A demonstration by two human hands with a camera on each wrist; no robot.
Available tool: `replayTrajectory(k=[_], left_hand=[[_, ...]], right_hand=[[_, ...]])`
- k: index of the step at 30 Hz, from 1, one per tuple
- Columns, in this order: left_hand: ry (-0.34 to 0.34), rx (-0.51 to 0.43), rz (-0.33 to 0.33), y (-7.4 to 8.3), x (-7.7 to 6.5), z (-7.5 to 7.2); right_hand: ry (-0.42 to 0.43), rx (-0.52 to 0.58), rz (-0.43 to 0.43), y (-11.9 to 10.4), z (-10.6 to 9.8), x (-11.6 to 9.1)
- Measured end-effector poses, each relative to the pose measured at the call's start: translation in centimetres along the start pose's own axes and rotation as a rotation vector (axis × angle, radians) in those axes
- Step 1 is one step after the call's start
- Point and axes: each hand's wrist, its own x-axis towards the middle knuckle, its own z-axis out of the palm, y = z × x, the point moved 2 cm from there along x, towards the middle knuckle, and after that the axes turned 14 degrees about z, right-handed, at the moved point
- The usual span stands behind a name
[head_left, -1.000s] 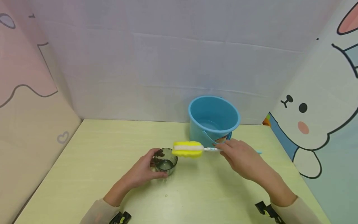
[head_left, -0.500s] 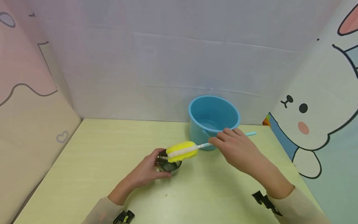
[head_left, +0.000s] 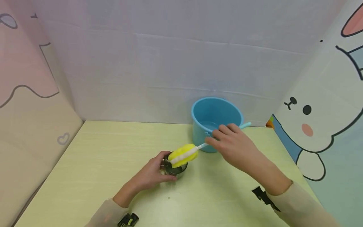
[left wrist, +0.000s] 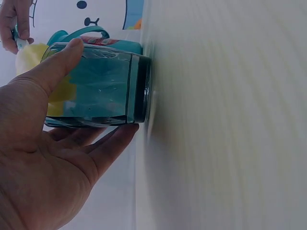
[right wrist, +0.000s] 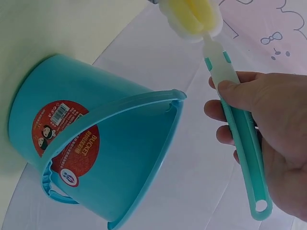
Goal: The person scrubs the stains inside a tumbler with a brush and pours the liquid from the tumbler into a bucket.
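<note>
My left hand (head_left: 150, 174) grips a dark tinted glass cup (head_left: 178, 171), thumb on one side and fingers around the other. In the left wrist view the thick base of this glass (left wrist: 139, 91) is right at the tabletop. A sponge bottle brush (head_left: 183, 155) with a yellow and white head slants down into the cup's mouth. My right hand (head_left: 235, 148) holds the brush by its handle, and the right wrist view shows the thumb pressed along that pale green and teal handle (right wrist: 247, 158). The tip of the sponge is hidden inside the cup.
Behind the brush, against the back wall, stands a blue bucket (head_left: 199, 135) with its handle folded down. Pale wood tabletop (head_left: 107, 148) spreads around both hands. A cartoon-printed sheet (head_left: 320, 126) rises on the right side.
My right hand has moved left and tilted the brush, so the sponge head has gone from beside the cup to its mouth. My left hand has brought the cup slightly right.
</note>
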Motion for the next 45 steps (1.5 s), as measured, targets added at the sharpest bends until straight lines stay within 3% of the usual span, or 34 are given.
replayTrajectory(k=[15,33,45], left_hand=[[-0.020,-0.030,0.006,0.0,0.6,0.9],[-0.035,-0.019,0.045,0.1,0.4,1.1],[-0.039,-0.023,0.054,0.0,0.5,1.1]], right_hand=[[0.005,-0.138,-0.116,-2.1,-0.2,1.7],[0.060,-0.236,-0.192,-4.3,0.3,3.1],[0.020,-0.265,-0.234,-5.8,1.0,3.6]])
